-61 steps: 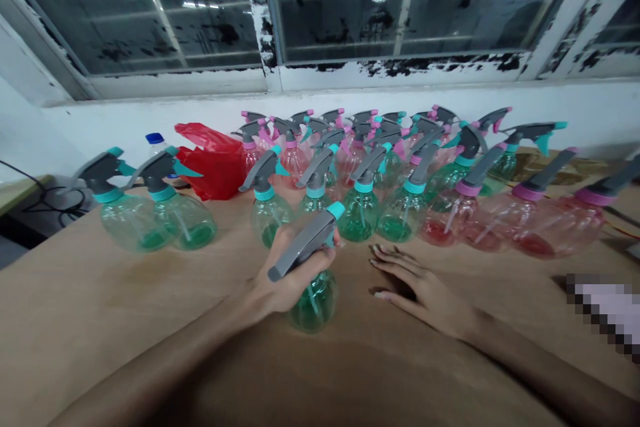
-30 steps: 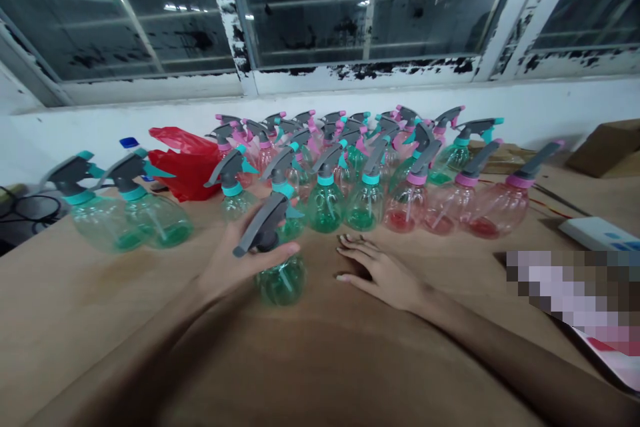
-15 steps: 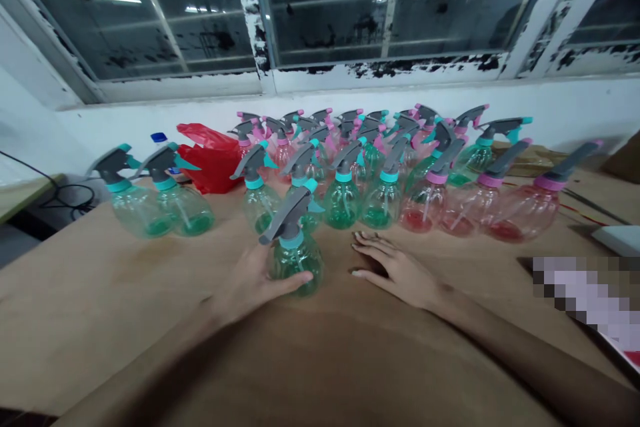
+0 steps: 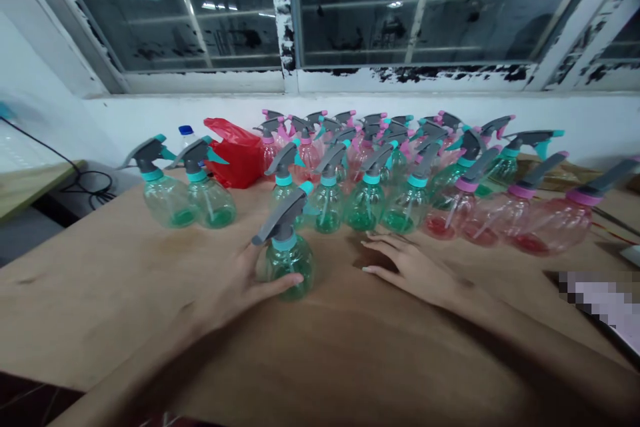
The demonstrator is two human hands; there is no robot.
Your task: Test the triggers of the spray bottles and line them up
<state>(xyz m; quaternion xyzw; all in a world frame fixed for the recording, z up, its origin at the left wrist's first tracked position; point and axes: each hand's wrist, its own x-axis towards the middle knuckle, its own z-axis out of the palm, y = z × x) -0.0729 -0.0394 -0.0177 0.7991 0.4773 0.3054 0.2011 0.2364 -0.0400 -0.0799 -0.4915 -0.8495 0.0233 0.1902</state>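
My left hand (image 4: 240, 287) is wrapped around a green transparent spray bottle (image 4: 290, 273), its thumb across the front. The bottle stands upright, with a grey trigger head and turquoise collar. To the right, my right hand (image 4: 405, 263) lies over the table with fingers apart and holds nothing. Its fingertips are close to a row of green spray bottles (image 4: 364, 210). Farther right in that row stand pink spray bottles (image 4: 443, 217).
Two green spray bottles (image 4: 213, 207) stand apart at the left. Behind them are a red plastic bag (image 4: 237, 160) and a blue-capped bottle (image 4: 187, 137). Several more spray bottles crowd toward the wall. A black cable (image 4: 95, 180) hangs by the table's left side.
The view has swung left, so the scene sits farther right. My left hand and its spray bottle have moved left relative to the row. My right hand has shifted slightly left too.
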